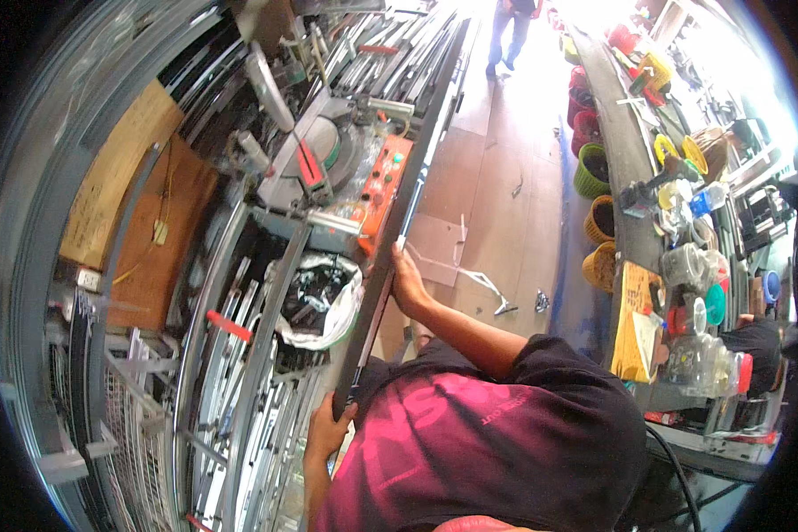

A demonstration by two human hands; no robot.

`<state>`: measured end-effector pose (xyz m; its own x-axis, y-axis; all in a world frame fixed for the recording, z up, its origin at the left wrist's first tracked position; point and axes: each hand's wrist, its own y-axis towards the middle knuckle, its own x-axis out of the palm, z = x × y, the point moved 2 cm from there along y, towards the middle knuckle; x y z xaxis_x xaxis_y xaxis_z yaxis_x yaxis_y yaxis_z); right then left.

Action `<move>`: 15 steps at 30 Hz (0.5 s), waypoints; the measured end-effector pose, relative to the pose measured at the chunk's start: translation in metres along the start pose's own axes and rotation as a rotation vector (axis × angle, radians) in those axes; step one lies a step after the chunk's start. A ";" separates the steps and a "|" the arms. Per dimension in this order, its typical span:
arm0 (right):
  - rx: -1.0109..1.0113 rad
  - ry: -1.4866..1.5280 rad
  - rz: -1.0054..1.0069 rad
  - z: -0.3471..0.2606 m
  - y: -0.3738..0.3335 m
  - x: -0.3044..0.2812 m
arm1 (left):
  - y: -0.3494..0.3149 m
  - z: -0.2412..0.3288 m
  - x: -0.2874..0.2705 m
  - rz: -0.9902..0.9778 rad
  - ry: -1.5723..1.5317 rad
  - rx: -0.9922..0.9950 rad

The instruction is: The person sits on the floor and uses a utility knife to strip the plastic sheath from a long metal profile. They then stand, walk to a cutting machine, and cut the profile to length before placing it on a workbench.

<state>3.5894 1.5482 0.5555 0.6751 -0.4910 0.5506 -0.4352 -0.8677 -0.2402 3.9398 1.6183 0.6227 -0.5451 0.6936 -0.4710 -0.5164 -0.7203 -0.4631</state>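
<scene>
A long, dark metal profile (pixel 377 297) runs from beside my body toward the far end of the aisle, past the saw bench. My right hand (pixel 408 282) grips it partway along, with the fingers partly hidden behind it. Closer to my body, my left hand (pixel 330 427) closes around its near end. Left of the profile stands a cutting machine with a round table (pixel 315 146), a red-handled part (pixel 309 167) and an orange control panel (pixel 386 182) bearing several buttons. A white sack (pixel 350 315) of dark offcuts sits below the panel, near the profile.
Racks of metal lengths (pixel 239 372) fill the left side, and more profiles (pixel 399 58) lie beyond the machine. Coloured baskets (pixel 594 173) line a long workbench (pixel 634 177) cluttered with plastic jars. Scraps (pixel 483 282) lie on the tiled floor. A person (pixel 510 35) stands far ahead.
</scene>
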 end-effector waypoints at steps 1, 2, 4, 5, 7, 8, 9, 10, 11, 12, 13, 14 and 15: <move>-0.073 -0.044 -0.059 -0.009 0.016 -0.003 | 0.015 0.006 0.006 0.058 -0.022 0.046; -0.075 -0.043 -0.029 -0.014 0.031 -0.005 | 0.028 0.009 0.011 0.084 0.036 0.038; -0.024 -0.031 0.047 -0.019 0.055 -0.011 | 0.050 0.008 0.021 0.105 0.040 0.065; 0.066 -0.010 0.088 -0.019 0.064 -0.014 | 0.064 0.005 0.027 0.094 0.126 0.055; 0.046 0.001 0.096 -0.027 0.087 -0.018 | 0.094 -0.002 0.033 0.105 0.278 0.075; 0.117 0.011 0.138 -0.028 0.095 -0.020 | 0.105 -0.005 0.035 0.113 0.209 0.084; 0.093 0.006 0.113 -0.032 0.104 -0.021 | 0.116 -0.007 0.039 0.100 0.150 0.054; 0.061 -0.058 0.143 -0.036 0.116 -0.019 | 0.128 -0.007 0.041 0.061 0.099 -0.007; 0.085 -0.128 0.215 -0.038 0.128 -0.019 | 0.141 -0.005 0.040 0.072 0.059 0.005; 0.134 -0.012 0.152 -0.037 0.135 -0.018 | 0.148 -0.004 0.037 0.062 0.025 -0.023; 0.107 -0.095 0.164 -0.039 0.148 -0.019 | 0.157 -0.002 0.033 0.077 -0.018 -0.004; 0.079 -0.181 0.171 -0.042 0.166 -0.019 | 0.173 0.002 0.031 0.084 -0.020 -0.036; 0.081 -0.295 0.196 -0.041 0.184 -0.018 | 0.190 0.009 0.028 0.133 -0.026 0.047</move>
<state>3.4725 1.4005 0.5338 0.7312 -0.6398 0.2366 -0.5328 -0.7523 -0.3875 3.8204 1.5011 0.5281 -0.6277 0.5917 -0.5059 -0.4684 -0.8061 -0.3616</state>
